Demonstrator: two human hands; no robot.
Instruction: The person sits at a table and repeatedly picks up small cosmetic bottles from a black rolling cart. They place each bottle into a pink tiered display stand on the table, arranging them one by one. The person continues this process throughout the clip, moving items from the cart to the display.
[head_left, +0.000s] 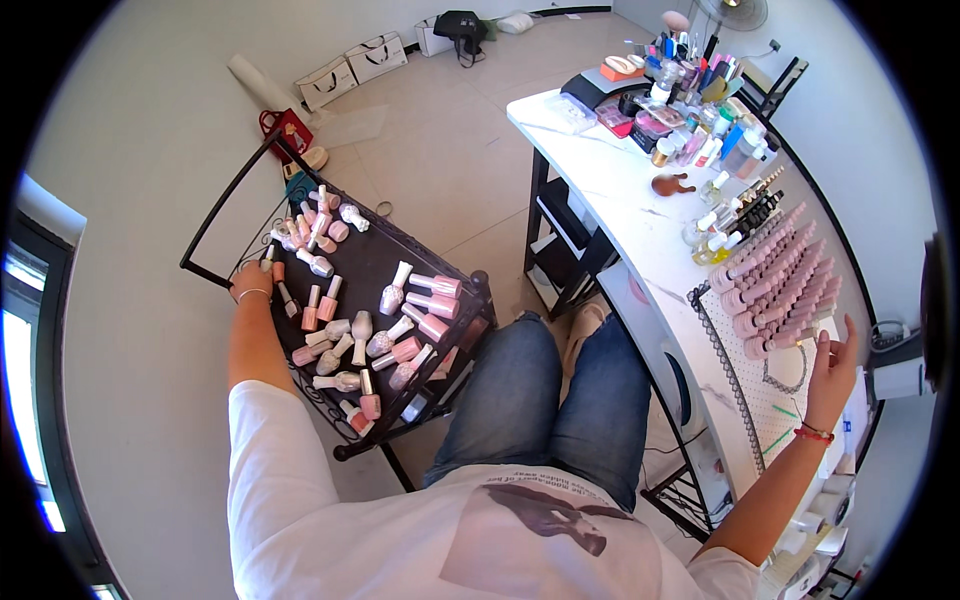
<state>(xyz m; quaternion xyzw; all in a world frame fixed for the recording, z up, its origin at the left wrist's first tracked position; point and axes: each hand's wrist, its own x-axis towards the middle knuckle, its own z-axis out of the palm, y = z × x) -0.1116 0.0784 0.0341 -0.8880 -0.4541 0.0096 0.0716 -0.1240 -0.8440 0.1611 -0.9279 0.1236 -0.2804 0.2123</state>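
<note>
Under left grip: pink bottle.

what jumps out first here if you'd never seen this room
The black cart tray on the person's left, strewn with pink and white nail polish bottles lying on their sides, where the left hand rests at its far edge. On the white counter to the right, neat rows of pink bottles lie beside the raised right hand.

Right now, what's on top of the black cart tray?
Many pink and white nail polish bottles lie scattered on the black cart tray. The left hand rests at its far edge, covering one spot. The shelf underneath is mostly hidden.
</note>
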